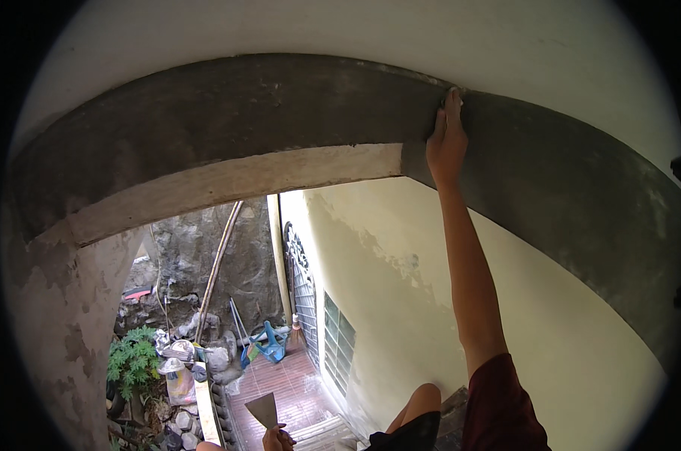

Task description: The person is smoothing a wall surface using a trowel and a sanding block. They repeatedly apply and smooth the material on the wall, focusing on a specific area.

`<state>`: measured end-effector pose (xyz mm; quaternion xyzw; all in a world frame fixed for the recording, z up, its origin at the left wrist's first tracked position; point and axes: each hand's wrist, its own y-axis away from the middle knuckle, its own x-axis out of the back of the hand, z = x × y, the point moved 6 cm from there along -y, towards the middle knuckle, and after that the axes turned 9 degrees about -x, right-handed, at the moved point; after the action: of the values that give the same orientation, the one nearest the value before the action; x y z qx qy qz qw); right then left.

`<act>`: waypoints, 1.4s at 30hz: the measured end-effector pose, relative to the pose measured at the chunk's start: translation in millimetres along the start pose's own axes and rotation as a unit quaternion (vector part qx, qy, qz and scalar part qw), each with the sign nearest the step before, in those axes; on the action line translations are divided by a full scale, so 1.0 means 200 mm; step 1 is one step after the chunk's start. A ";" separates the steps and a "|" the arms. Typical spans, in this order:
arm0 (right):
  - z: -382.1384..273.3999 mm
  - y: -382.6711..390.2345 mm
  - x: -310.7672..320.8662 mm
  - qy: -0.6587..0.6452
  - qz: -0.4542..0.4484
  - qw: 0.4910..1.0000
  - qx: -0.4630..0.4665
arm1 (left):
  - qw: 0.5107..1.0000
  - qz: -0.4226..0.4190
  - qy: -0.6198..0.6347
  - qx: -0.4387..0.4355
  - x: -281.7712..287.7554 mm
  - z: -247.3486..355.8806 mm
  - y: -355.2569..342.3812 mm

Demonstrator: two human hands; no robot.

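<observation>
At the lower edge, my left hand (278,438) is closed around the handle of a putty knife (262,410). Its wide, flat blade points up and to the left. My right arm, in a dark red sleeve, stretches high up to a dark grey beam (310,105). There my right hand (449,135) presses its fingertips into the corner where the beam meets the pale ceiling (340,30). Those fingers are drawn together; a small light bit shows beside them, but what they hold is too small to make out.
Far below lies a reddish tiled floor (288,379) with a blue plastic stool (269,342) and a broom (296,328). A patchy cream wall (385,248) with a barred window (339,331) stands at the right. Rocks, bags and a green plant (132,361) are at lower left. My bent knee (423,398) shows below.
</observation>
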<state>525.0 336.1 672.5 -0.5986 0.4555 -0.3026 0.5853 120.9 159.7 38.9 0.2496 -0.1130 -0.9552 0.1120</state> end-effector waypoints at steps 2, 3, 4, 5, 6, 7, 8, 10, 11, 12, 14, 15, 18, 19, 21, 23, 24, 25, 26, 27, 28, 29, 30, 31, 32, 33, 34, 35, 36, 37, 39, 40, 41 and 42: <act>0.00 -0.03 -0.02 0.034 0.017 0.999 -0.024 | 1.000 -0.002 -0.004 -0.015 -0.01 0.04 -0.02; -0.02 -0.02 -0.02 0.046 0.039 0.998 0.004 | 1.000 -0.001 -0.003 -0.019 -0.01 0.05 -0.03; -0.02 0.00 -0.03 0.048 0.039 0.998 -0.005 | 1.000 0.001 -0.002 -0.020 -0.02 0.06 -0.03; -0.04 0.03 -0.02 0.047 0.044 0.998 0.019 | 1.000 0.000 -0.002 -0.017 -0.03 0.06 -0.04; -0.05 0.06 0.00 0.046 0.049 0.997 0.043 | 1.000 -0.001 -0.001 -0.014 -0.04 0.07 -0.04; -0.03 0.07 0.00 0.028 0.027 0.999 0.039 | 1.000 -0.001 -0.001 -0.011 -0.04 0.07 -0.04; -0.02 0.07 0.01 0.009 0.002 0.999 0.033 | 1.000 -0.004 -0.003 -0.010 -0.05 0.07 -0.04; 0.02 0.04 0.02 0.006 -0.025 0.999 0.028 | 1.000 -0.008 -0.003 -0.011 -0.05 0.08 -0.04; 0.04 0.01 0.02 0.022 -0.029 0.999 0.029 | 1.000 -0.009 -0.005 -0.013 -0.05 0.07 -0.04; 0.04 0.00 0.02 0.029 -0.019 0.999 0.039 | 1.000 -0.011 -0.008 -0.015 -0.05 0.07 -0.05; 0.05 0.00 0.01 0.011 -0.011 1.000 0.025 | 1.000 -0.008 -0.010 -0.012 -0.05 0.07 -0.07; 0.04 0.03 0.02 -0.005 0.001 0.999 0.042 | 1.000 -0.002 -0.004 -0.006 -0.05 0.06 -0.07; 0.04 0.18 0.04 -0.009 0.007 1.000 -0.009 | 1.000 -0.007 -0.008 0.004 -0.04 0.04 -0.09; 0.03 0.23 0.07 -0.001 -0.004 1.000 -0.001 | 1.000 -0.012 -0.015 0.009 -0.04 0.04 -0.08; 0.04 0.28 0.12 0.011 -0.050 0.998 -0.032 | 1.000 -0.011 -0.022 0.017 -0.03 0.03 -0.08; 0.05 0.20 0.17 0.016 -0.053 0.998 -0.019 | 1.000 -0.011 -0.021 0.009 -0.03 0.03 -0.08; 0.06 0.15 0.18 -0.010 -0.058 0.997 -0.040 | 1.000 -0.016 -0.003 0.002 -0.04 0.04 -0.09; 0.06 0.09 0.17 -0.036 -0.037 0.997 -0.053 | 1.000 -0.007 -0.011 0.012 -0.03 0.03 -0.09; 0.05 0.04 0.14 -0.011 -0.038 0.999 -0.036 | 1.000 0.000 -0.019 0.021 -0.03 0.03 -0.10; 0.05 -0.01 0.12 -0.012 -0.028 0.999 -0.034 | 0.999 0.007 -0.027 0.030 -0.04 0.02 -0.11; 0.02 -0.03 0.08 -0.003 -0.004 1.000 -0.006 | 1.000 0.002 -0.022 0.015 -0.05 0.03 -0.12; 0.01 -0.03 0.06 0.008 0.015 1.000 0.014 | 1.000 0.001 -0.025 0.016 -0.06 0.03 -0.13; 0.01 -0.01 0.04 0.006 0.020 1.000 0.009 | 1.000 0.000 -0.027 0.016 -0.07 0.03 -0.13; 0.01 0.04 0.03 0.009 0.018 1.000 -0.005 | 0.999 -0.001 -0.028 0.017 -0.08 0.03 -0.13; 0.02 0.09 0.04 0.002 0.020 1.000 -0.016 | 0.999 0.007 -0.025 0.020 -0.09 0.03 -0.13; 0.03 0.15 0.05 0.007 0.003 1.000 -0.023 | 1.000 0.007 -0.021 0.020 -0.10 0.02 -0.13; 0.03 0.22 0.08 0.004 -0.008 1.000 -0.030 | 1.000 0.007 -0.021 0.021 -0.10 0.03 -0.12; 0.03 0.27 0.11 0.001 -0.020 0.999 -0.037 | 0.999 0.007 -0.020 0.024 -0.10 0.03 -0.11; 0.04 0.29 0.14 0.009 -0.037 0.999 -0.036 | 0.999 0.012 -0.042 0.019 -0.10 0.03 -0.11; 0.05 0.29 0.19 0.018 -0.055 0.998 -0.035 | 0.999 0.007 -0.034 0.019 -0.10 0.03 -0.10; 0.04 0.24 0.25 0.016 -0.049 0.998 -0.025 | 1.000 -0.008 -0.018 0.014 -0.09 0.05 -0.10; 0.04 0.19 0.27 0.007 -0.025 1.000 -0.017 | 0.999 -0.012 -0.032 0.021 -0.08 0.06 -0.10; 0.03 0.13 0.28 -0.003 -0.001 1.000 -0.003 | 0.999 -0.012 -0.034 0.017 -0.08 0.07 -0.11; 0.04 0.06 0.25 0.000 -0.018 0.999 -0.026 | 0.999 -0.012 -0.036 0.011 -0.07 0.08 -0.12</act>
<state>549.4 296.0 650.6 -0.6220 0.4524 -0.3015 0.5636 120.8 188.1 52.8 0.2171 -0.1246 -0.9636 0.0935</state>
